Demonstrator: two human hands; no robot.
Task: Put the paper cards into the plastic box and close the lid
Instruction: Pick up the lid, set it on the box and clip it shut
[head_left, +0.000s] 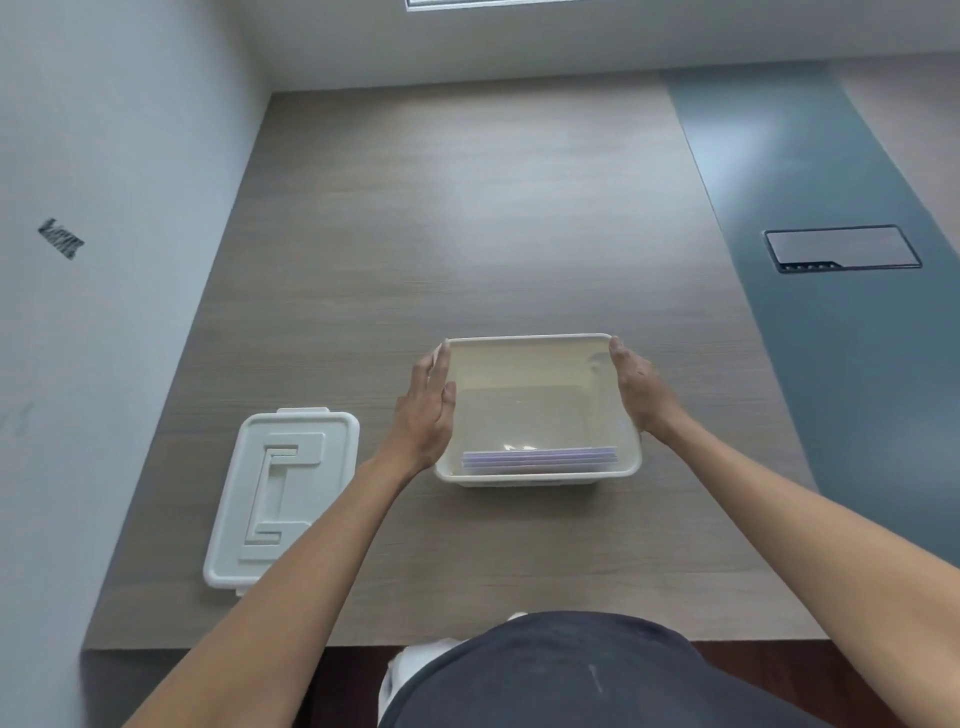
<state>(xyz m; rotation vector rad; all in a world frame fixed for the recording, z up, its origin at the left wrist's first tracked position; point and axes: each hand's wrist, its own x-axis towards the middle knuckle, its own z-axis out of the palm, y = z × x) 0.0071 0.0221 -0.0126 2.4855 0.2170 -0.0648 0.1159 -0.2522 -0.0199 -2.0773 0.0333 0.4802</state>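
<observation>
The paper cards (539, 457) already lay stacked inside the open plastic box (540, 474), against its near wall. Both hands flanked the box on the bench (467, 218): the left hand (427, 413) flat and open against its left side, the right hand (640, 387) gripping the right rim. The lid (270, 493) rested left of the box, untouched. Closing remained; it likely called for freeing a hand to fetch the lid.

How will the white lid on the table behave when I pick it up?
The lid looks like thin moulded plastic, so probably light and fairly stiff. It lies flat on the table, so it should not roll. Its smooth surface may be slightly slippery.
</observation>
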